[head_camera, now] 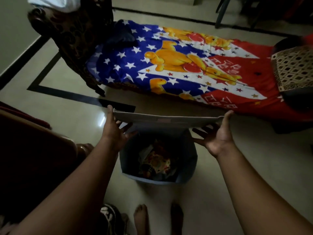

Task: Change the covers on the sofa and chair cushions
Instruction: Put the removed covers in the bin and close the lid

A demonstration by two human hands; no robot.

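Note:
A blue fabric storage box (191, 160) stands on the floor in front of my feet. Its grey-blue lid (167, 118) is lifted up and away from me. My left hand (116, 128) holds the lid's left end, thumb on top and fingers spread beneath. My right hand (218, 134) holds the right end the same way. Inside the box lie folded patterned cloths (157, 163). Beyond it is a low sofa under a blue, white and red teddy-bear cover (169, 65). A brown lattice-patterned cushion (294, 68) lies at its right end.
A dark blue cloth (122, 38) lies crumpled at the sofa's left end, by the carved wooden armrest (72, 39) topped with a white cloth (55, 3). A dark red chair (33, 150) is close on my left. Dark chair legs (221, 12) stand at the back right.

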